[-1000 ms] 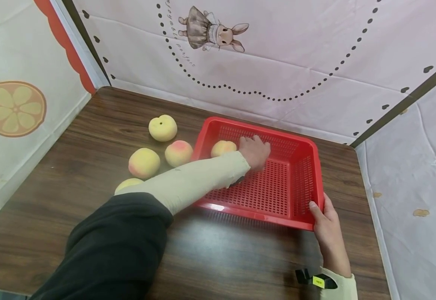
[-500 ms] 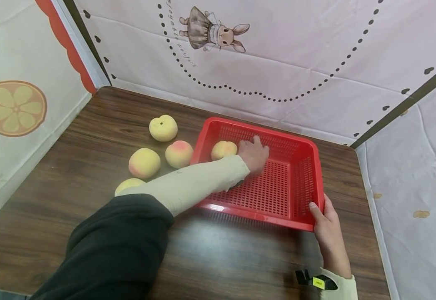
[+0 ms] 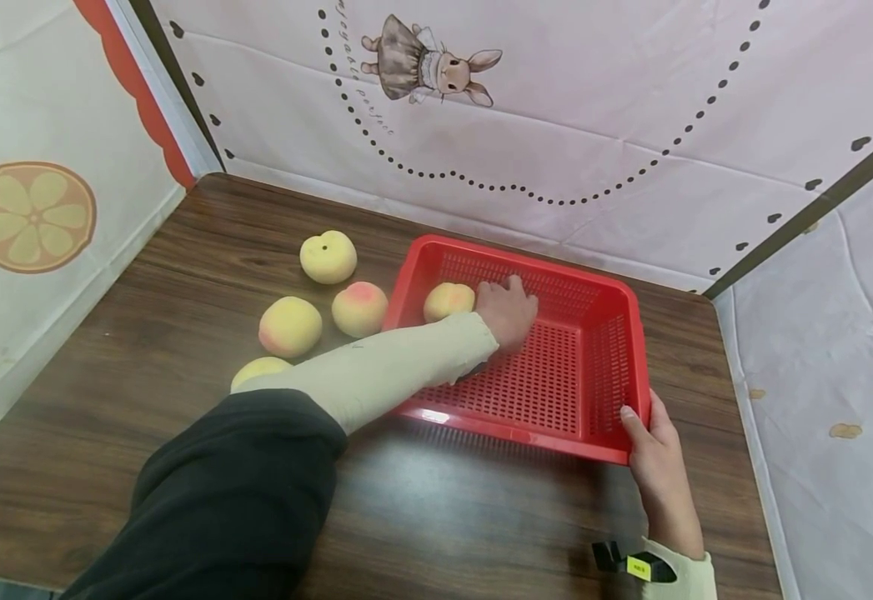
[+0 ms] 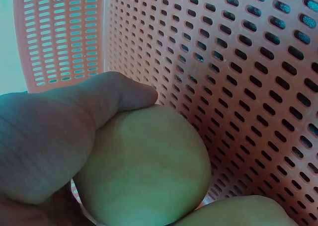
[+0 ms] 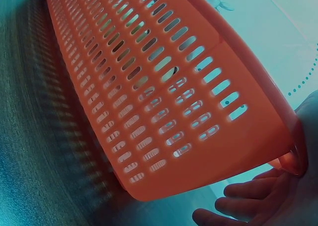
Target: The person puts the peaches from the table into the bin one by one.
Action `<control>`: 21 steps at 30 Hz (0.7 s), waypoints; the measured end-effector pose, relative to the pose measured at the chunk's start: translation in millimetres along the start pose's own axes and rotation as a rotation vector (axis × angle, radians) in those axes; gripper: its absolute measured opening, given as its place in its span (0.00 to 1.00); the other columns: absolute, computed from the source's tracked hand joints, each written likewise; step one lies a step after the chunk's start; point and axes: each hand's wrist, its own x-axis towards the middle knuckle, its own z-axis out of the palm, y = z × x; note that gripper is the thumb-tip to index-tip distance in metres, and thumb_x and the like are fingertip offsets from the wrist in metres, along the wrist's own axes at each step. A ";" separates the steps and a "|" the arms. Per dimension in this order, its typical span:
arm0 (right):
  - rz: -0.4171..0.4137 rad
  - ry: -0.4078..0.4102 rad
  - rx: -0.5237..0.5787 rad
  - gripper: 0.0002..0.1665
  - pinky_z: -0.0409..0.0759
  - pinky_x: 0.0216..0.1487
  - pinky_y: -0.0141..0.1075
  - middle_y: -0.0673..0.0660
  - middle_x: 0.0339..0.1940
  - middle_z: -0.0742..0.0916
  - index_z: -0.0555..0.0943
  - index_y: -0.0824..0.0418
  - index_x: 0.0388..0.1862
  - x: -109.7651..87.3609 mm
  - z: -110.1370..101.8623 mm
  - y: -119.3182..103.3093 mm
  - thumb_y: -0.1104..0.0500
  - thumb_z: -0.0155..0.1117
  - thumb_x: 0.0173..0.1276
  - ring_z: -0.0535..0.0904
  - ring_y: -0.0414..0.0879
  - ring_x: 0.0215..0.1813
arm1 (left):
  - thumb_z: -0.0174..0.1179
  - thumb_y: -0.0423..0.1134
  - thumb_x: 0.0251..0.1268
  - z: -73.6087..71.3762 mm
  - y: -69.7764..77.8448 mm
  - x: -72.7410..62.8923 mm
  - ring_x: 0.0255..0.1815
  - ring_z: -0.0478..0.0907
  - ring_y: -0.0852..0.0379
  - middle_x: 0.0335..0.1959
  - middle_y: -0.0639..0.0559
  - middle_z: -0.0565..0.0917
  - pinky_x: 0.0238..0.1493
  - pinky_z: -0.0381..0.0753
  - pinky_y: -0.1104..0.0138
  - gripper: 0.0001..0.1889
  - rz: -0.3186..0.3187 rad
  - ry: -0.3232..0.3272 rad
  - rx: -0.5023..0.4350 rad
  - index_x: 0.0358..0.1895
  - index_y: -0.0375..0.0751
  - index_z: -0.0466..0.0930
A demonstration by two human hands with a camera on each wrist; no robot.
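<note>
A red perforated plastic basket (image 3: 514,432) stands on the wooden table. My left hand (image 3: 509,314) reaches down inside it toward the back. In the left wrist view that hand grips a peach (image 4: 146,161), its thumb (image 4: 124,93) lying over the top; the head view hides this fruit under the hand. Another peach (image 4: 243,213) lies right beside it, and one peach (image 3: 448,301) shows at the basket's left end. With my right hand (image 3: 661,467) I hold the basket's front right corner, thumb over the rim and fingers (image 5: 248,190) outside.
Left of the basket, several peaches rest on the table (image 3: 143,400): a pale one (image 3: 328,257), a pink-topped one (image 3: 360,308) against the basket, a yellow one (image 3: 290,327) and one (image 3: 259,369) partly behind my left sleeve. Printed cloth walls (image 3: 571,92) border the table.
Almost nothing differs. My left hand has shifted very slightly inside the basket, its fingers a little lower. The right hand, basket and loose peaches stay in place.
</note>
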 end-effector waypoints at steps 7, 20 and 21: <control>-0.010 0.006 0.007 0.38 0.86 0.50 0.29 0.62 0.78 0.73 0.47 0.49 0.88 -1.0 1.0 -1.6 0.50 0.47 0.85 0.85 0.34 0.51 | 0.61 0.45 0.73 0.0 -0.5 -4.9 0.50 0.82 0.45 0.60 0.44 0.74 0.60 0.78 0.51 0.23 0.017 0.024 -0.004 0.69 0.50 0.73; 0.004 0.002 0.001 0.38 0.85 0.49 0.25 0.61 0.79 0.72 0.46 0.47 0.88 0.1 1.1 0.0 0.52 0.45 0.86 0.83 0.31 0.50 | 0.60 0.45 0.74 3.6 -1.7 -4.6 0.48 0.81 0.47 0.57 0.45 0.75 0.59 0.79 0.52 0.19 0.023 0.022 -0.004 0.64 0.50 0.76; 0.001 0.004 -0.002 0.38 0.85 0.49 0.25 0.62 0.79 0.72 0.46 0.48 0.88 0.2 1.4 -0.1 0.52 0.45 0.86 0.83 0.30 0.50 | 0.60 0.45 0.73 3.6 -1.8 -4.9 0.49 0.81 0.47 0.57 0.45 0.75 0.60 0.79 0.52 0.19 0.023 0.023 -0.002 0.64 0.50 0.77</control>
